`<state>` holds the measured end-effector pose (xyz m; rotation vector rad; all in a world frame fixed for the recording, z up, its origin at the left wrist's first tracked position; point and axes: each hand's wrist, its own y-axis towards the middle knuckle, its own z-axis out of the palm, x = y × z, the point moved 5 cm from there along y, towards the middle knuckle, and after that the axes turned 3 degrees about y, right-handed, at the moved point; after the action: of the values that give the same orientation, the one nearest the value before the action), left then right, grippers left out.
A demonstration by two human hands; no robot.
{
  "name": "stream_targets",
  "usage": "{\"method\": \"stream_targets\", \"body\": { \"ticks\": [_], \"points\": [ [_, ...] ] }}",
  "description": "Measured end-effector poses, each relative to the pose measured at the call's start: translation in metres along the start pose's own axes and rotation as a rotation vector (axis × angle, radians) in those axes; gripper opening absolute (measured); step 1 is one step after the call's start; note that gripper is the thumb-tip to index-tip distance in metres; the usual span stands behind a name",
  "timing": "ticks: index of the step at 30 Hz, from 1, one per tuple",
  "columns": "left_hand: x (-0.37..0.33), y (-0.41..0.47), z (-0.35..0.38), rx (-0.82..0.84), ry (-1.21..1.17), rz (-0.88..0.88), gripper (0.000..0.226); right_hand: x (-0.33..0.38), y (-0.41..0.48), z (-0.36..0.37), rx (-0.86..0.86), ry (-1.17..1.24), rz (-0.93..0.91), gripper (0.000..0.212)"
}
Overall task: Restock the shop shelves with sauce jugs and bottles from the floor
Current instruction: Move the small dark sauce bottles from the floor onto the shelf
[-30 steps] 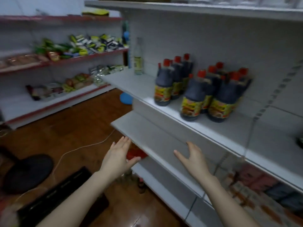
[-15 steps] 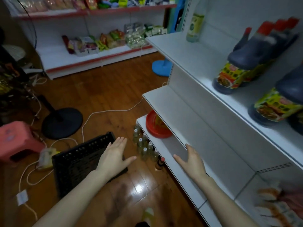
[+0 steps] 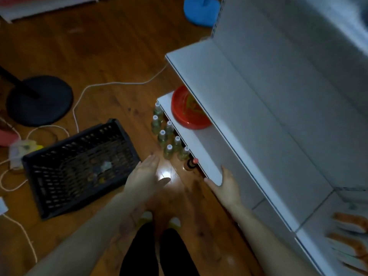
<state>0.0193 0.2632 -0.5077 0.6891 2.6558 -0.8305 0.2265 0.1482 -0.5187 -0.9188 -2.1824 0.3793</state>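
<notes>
The wooden floor (image 3: 111, 56) lay open between the black crate (image 3: 79, 162) on my left and the white shelves (image 3: 278, 108) on my right. A red dish (image 3: 187, 114) sat at the left end of the bottom shelf (image 3: 201, 154). Clear bottles (image 3: 169, 140) clustered on the floor against that shelf's front edge, a dark red-capped bottle (image 3: 192, 164) nearest me. Both hands were flat, wide and empty: left hand (image 3: 145, 176) just short of the cluster, right hand (image 3: 227, 186) at the shelf edge. My view had dropped since before, and the jugs had left it.

Red dish (image 3: 189, 114), black crate (image 3: 79, 166) (lattice-patterned), white shelves (image 3: 249, 108)
</notes>
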Motion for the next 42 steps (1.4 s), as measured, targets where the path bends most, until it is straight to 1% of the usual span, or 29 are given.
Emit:
{"method": "stream_targets", "body": {
  "ticks": [2, 5, 10, 14, 18, 21, 23, 25, 28, 31, 34, 38, 42],
  "points": [
    [0.013, 0.03, 0.036, -0.001, -0.009, 0.013, 0.077, -0.02, 0.025, 0.027, -0.008, 0.001, 0.017, 0.077],
    [0.037, 0.077, 0.1, 0.04, 0.007, 0.05, 0.074, -0.059, 0.066, 0.076, -0.019, 0.02, 0.038, 0.079],
    [0.078, 0.161, 0.223, 0.127, 0.102, 0.13, 0.079, -0.13, 0.148, 0.159, -0.053, 0.054, 0.069, 0.079],
    [0.105, 0.229, 0.321, 0.173, 0.115, 0.19, 0.081, -0.179, 0.215, 0.213, -0.115, 0.09, 0.043, 0.08],
    [0.117, 0.29, 0.391, 0.116, 0.05, 0.264, 0.083, -0.211, 0.268, 0.256, -0.212, 0.147, -0.024, 0.081],
    [0.117, 0.328, 0.426, 0.046, -0.05, 0.31, 0.081, -0.22, 0.292, 0.275, -0.299, 0.195, -0.137, 0.071],
    [0.114, 0.347, 0.445, 0.023, -0.108, 0.335, 0.086, -0.222, 0.302, 0.282, -0.348, 0.222, -0.207, 0.06],
    [0.11, 0.361, 0.46, -0.004, -0.198, 0.356, 0.089, -0.223, 0.309, 0.286, -0.383, 0.239, -0.241, 0.054],
    [0.105, 0.376, 0.474, -0.028, -0.334, 0.357, 0.087, -0.226, 0.315, 0.289, -0.425, 0.296, -0.265, 0.048],
    [0.103, 0.381, 0.478, -0.055, -0.411, 0.342, 0.079, -0.228, 0.315, 0.292, -0.454, 0.36, -0.272, 0.044],
    [0.104, 0.377, 0.48, -0.06, -0.453, 0.332, 0.073, -0.228, 0.312, 0.296, -0.442, 0.381, -0.291, 0.043],
    [0.11, 0.362, 0.474, -0.07, -0.494, 0.348, 0.076, -0.22, 0.298, 0.299, -0.404, 0.513, -0.316, 0.041],
    [0.115, 0.324, 0.445, 0.038, -0.604, 0.295, 0.071, -0.199, 0.268, 0.293, -0.354, 0.561, -0.274, 0.041]
  ]
}}
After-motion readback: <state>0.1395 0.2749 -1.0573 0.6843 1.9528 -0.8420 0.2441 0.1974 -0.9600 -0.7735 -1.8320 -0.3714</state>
